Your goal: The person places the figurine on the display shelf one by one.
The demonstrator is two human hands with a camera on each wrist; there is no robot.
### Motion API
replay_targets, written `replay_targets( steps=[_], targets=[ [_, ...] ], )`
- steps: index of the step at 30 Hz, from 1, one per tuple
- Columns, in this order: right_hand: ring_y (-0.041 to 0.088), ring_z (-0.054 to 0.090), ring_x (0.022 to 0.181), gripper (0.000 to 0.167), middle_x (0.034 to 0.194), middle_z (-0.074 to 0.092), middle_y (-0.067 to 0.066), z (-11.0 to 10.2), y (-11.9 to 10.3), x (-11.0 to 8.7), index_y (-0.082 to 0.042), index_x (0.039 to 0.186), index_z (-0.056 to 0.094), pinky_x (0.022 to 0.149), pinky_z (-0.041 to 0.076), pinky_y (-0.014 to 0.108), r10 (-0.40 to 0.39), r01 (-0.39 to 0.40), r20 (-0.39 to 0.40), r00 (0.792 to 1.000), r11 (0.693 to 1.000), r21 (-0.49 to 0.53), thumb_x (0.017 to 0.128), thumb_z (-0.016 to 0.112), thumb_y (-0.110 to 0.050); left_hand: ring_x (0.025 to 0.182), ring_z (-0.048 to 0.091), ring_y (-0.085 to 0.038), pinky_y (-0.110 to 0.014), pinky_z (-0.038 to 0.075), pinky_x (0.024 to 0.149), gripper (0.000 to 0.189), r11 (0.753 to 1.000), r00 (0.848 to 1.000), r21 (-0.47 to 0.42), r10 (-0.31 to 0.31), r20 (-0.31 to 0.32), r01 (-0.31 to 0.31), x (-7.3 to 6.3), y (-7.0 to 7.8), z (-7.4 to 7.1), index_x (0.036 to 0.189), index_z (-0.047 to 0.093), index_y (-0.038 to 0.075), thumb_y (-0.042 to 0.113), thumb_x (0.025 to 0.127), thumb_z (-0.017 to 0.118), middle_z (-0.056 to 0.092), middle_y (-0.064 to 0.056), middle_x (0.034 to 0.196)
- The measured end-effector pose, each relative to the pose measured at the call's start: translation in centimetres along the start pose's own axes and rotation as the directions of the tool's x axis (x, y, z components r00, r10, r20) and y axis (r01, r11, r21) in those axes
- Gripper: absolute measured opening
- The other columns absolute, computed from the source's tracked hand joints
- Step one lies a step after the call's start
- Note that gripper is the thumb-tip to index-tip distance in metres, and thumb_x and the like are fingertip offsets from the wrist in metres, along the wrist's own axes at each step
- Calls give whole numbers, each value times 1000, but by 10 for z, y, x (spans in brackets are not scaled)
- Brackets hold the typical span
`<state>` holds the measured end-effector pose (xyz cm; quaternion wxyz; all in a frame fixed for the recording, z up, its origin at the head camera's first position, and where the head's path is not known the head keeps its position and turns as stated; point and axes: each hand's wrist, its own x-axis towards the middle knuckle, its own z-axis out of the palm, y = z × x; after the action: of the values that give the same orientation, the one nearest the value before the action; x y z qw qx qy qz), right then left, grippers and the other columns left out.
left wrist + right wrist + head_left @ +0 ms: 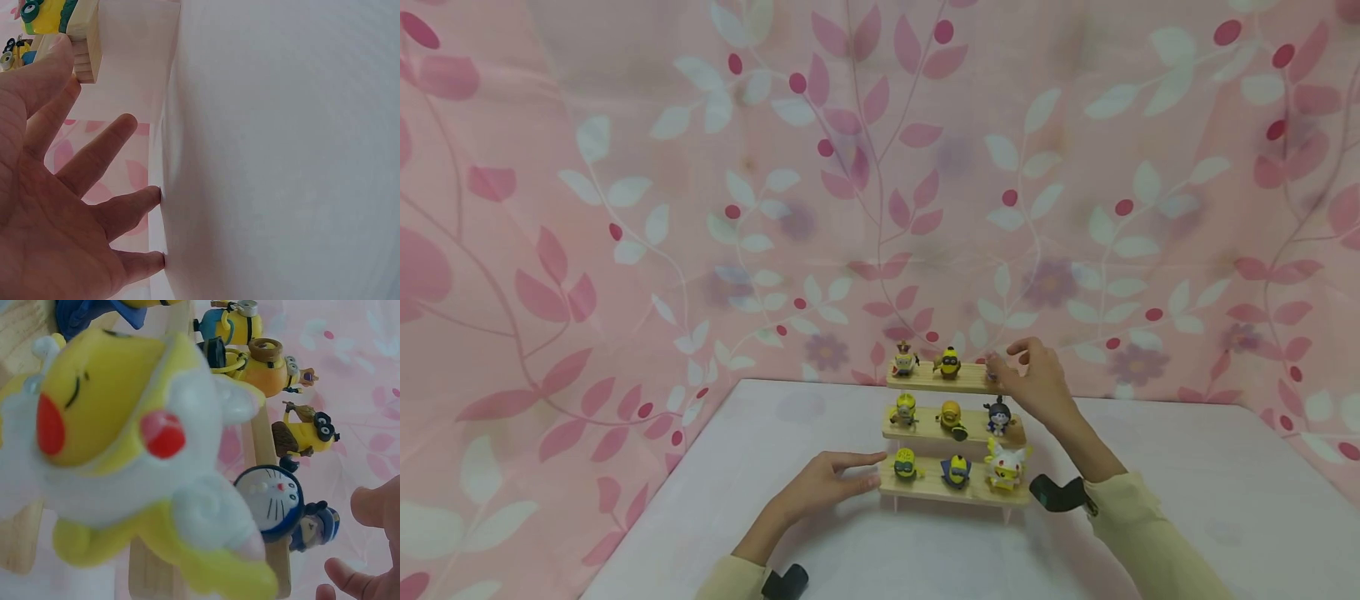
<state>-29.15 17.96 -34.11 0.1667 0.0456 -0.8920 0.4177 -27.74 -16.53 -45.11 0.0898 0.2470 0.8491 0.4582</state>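
A three-tier wooden display shelf stands on the table with small toy figures on every tier. My left hand is at the left end of its lowest tier, fingers spread and thumb at the wood end. Close by sits a green-and-yellow minion figure. My right hand is at the right end of the top tier, beside a blue-capped figure; in the right wrist view a gap shows between fingertips and figure. Under it is a dark-blue round-faced figure, and lowest a white-and-yellow figure.
A crowned minion and another minion share the top tier. More minions, one in a blue cape, stand lower. A white cloth covers the table; a pink leaf-patterned curtain hangs behind.
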Motion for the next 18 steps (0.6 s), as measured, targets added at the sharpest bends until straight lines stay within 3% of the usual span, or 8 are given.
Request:
replay_targets(
  steps=[4, 9, 13, 18],
  targets=[
    [35, 46, 99, 53, 114, 50, 23, -1, 4, -3, 1, 120, 51, 78, 43, 47, -31, 27, -104, 994, 999, -34, 97, 57, -47, 135, 44, -31, -61, 31, 109, 41, 1000, 1000, 6, -6, 2, 5, 1, -1, 0, 128, 68, 32, 45, 89, 71, 61, 3, 133],
    [36, 52, 100, 45, 110, 57, 21, -6, 8, -10, 3, 119, 56, 83, 46, 50, -170, 156, -190, 967, 984, -87, 99, 60, -38, 135, 45, -31, -61, 31, 109, 40, 1000, 1000, 19, -12, -9, 12, 2, -1, -1, 127, 68, 32, 45, 89, 71, 61, 3, 134],
    [39, 53, 105, 38, 115, 58, 23, -17, 12, -18, 4, 121, 57, 86, 46, 55, -268, 252, -163, 949, 961, -113, 101, 59, -28, 133, 47, -27, -57, 35, 109, 38, 997, 999, 70, 21, -26, -19, 2, -1, 0, 128, 67, 32, 45, 93, 66, 61, 5, 134],
    [44, 48, 118, 38, 128, 55, 25, -31, 25, -29, 4, 130, 54, 92, 40, 67, -290, 273, -60, 955, 941, -201, 103, 53, -23, 133, 47, -28, -56, 37, 108, 44, 970, 995, 235, 83, -53, -68, -2, 4, -5, 136, 61, 27, 49, 99, 54, 56, 1, 140]
  ],
)
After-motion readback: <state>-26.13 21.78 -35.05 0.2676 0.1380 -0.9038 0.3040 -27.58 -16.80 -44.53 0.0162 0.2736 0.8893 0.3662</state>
